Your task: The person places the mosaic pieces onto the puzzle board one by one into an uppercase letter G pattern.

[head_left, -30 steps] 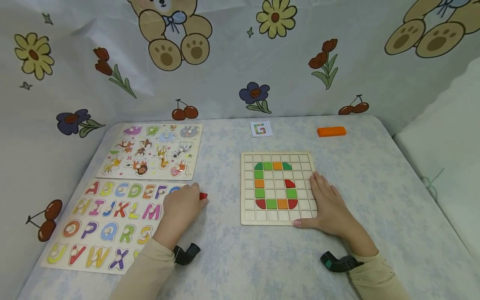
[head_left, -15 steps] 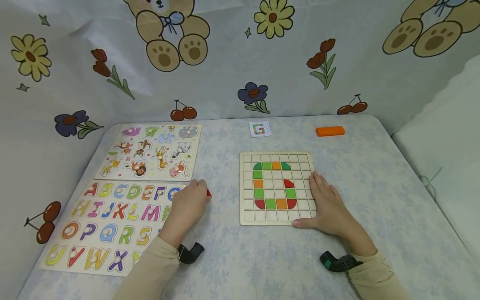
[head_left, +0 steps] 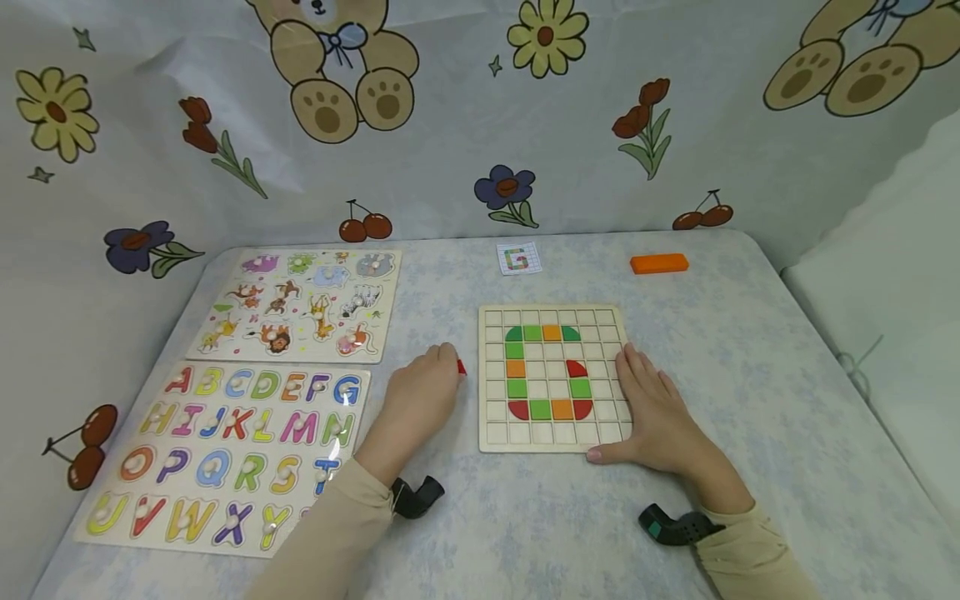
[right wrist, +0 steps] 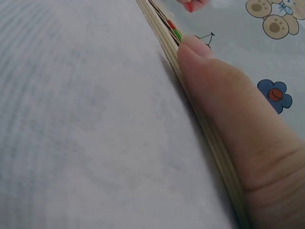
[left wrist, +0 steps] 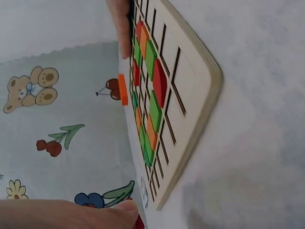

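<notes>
My left hand (head_left: 420, 400) pinches a small red tile (head_left: 462, 367) over the table, a short way left of a wooden grid board (head_left: 495, 435). In the left wrist view only an edge of the red tile (left wrist: 139, 222) shows past the fingertip. Green, orange and red tiles, some with a rounded side, form a G-like outline on the board, with a red quarter-round tile (head_left: 576, 368) at the top of its right side. My right hand (head_left: 663, 417) rests at the board's right edge, fingers extended, thumb along the near edge.
To the left lie a letter puzzle board (head_left: 258, 457) and, behind it, an animal puzzle board (head_left: 300, 304). A small card with a G pattern (head_left: 519, 258) lies beyond the grid board. An orange bar (head_left: 659, 264) sits at the back right.
My left hand has moved right and slightly away from me with the red tile, leaving the letter puzzle for the gap beside the grid board. My right hand keeps its place.
</notes>
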The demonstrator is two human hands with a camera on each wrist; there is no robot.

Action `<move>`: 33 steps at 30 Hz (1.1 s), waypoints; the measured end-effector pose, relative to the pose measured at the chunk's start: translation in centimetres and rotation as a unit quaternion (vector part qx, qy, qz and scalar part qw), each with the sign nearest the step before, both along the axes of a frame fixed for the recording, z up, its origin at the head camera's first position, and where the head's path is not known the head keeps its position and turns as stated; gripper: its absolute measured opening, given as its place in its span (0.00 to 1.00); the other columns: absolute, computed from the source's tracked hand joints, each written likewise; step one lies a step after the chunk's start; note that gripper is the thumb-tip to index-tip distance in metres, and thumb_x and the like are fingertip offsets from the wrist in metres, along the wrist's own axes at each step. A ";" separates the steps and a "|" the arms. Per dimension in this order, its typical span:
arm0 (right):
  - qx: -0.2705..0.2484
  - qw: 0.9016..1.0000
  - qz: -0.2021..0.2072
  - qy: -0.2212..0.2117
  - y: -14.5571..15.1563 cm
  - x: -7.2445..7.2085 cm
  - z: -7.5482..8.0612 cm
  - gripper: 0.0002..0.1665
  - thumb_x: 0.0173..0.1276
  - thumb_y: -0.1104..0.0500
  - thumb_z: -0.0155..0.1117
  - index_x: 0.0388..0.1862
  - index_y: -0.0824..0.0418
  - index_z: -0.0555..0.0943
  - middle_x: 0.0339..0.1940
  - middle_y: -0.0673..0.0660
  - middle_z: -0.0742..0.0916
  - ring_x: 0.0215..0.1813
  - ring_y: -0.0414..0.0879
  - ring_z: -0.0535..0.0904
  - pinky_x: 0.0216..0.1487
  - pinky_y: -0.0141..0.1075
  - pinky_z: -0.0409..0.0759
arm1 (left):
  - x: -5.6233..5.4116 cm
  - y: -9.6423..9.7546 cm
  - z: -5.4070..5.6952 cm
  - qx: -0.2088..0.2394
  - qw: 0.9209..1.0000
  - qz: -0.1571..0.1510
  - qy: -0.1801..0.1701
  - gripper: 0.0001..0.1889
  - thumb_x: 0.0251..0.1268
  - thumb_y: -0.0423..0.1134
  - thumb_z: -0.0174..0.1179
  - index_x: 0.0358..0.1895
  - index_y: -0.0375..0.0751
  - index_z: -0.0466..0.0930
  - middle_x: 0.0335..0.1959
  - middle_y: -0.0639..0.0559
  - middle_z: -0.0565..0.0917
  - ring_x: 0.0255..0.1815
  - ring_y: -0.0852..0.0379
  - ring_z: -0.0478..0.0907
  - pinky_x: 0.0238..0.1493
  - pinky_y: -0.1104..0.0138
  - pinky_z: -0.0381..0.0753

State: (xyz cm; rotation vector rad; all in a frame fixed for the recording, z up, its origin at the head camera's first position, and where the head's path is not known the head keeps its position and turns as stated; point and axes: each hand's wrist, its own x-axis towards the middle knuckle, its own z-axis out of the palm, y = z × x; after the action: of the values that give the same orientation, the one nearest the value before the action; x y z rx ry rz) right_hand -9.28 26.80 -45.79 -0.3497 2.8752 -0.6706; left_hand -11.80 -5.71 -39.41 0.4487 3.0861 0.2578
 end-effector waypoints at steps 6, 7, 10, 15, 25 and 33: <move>0.011 1.000 0.004 -0.001 -0.2 0.1 0.2 0.92 0.31 0.16 0.71 0.81 0.62 0.37 0.83 0.61 0.41 0.83 0.62 0.36 0.75 0.67 0.41 | -0.7 3.1 0.8 0.008 0.999 -0.034 -0.024 0.13 0.73 0.44 0.57 0.43 0.35 0.75 0.31 0.47 0.78 0.28 0.51 0.79 0.22 0.61 0.76; 0.012 1.000 0.004 -0.002 -0.3 0.1 0.3 0.92 0.32 0.15 0.70 0.81 0.62 0.37 0.83 0.61 0.41 0.83 0.62 0.36 0.74 0.67 0.41 | -0.9 3.5 0.9 0.010 0.999 -0.040 -0.027 0.12 0.74 0.44 0.56 0.43 0.35 0.75 0.31 0.47 0.78 0.27 0.52 0.79 0.22 0.61 0.76; 0.017 1.000 0.002 -0.006 -0.5 0.0 0.4 0.91 0.32 0.15 0.69 0.81 0.63 0.37 0.84 0.60 0.41 0.83 0.62 0.37 0.75 0.67 0.42 | -1.5 4.6 1.0 0.014 0.998 -0.057 -0.027 0.12 0.76 0.44 0.54 0.43 0.36 0.75 0.31 0.48 0.77 0.25 0.54 0.76 0.21 0.64 0.73; 0.029 0.999 0.000 -0.013 -0.8 -0.4 0.8 0.92 0.32 0.14 0.68 0.81 0.65 0.38 0.83 0.62 0.43 0.82 0.65 0.39 0.75 0.66 0.45 | -2.6 5.9 0.7 0.014 0.996 -0.082 -0.017 0.11 0.76 0.42 0.52 0.43 0.36 0.76 0.32 0.48 0.78 0.23 0.54 0.75 0.19 0.65 0.72; 0.041 0.999 0.034 0.003 -0.9 -1.6 1.3 0.90 0.33 0.14 0.67 0.81 0.67 0.41 0.83 0.64 0.45 0.82 0.65 0.40 0.76 0.64 0.49 | -4.0 8.6 -0.1 -0.007 0.995 -0.087 -0.051 0.13 0.76 0.43 0.52 0.48 0.37 0.78 0.38 0.48 0.81 0.32 0.54 0.80 0.26 0.63 0.80; -0.007 0.999 0.046 0.002 -0.7 -2.0 0.7 0.90 0.33 0.18 0.73 0.81 0.63 0.39 0.84 0.60 0.43 0.83 0.61 0.35 0.75 0.65 0.48 | -4.2 10.3 -0.7 -0.037 0.992 -0.103 -0.057 0.14 0.77 0.41 0.51 0.57 0.37 0.76 0.44 0.48 0.83 0.26 0.57 0.77 0.21 0.65 0.76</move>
State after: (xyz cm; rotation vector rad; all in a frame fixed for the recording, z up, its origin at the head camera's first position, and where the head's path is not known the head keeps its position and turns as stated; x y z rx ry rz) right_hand -11.30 26.12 -45.12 -0.4820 2.8400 -0.6746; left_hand -16.03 4.55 -40.10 0.7147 2.8971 0.1576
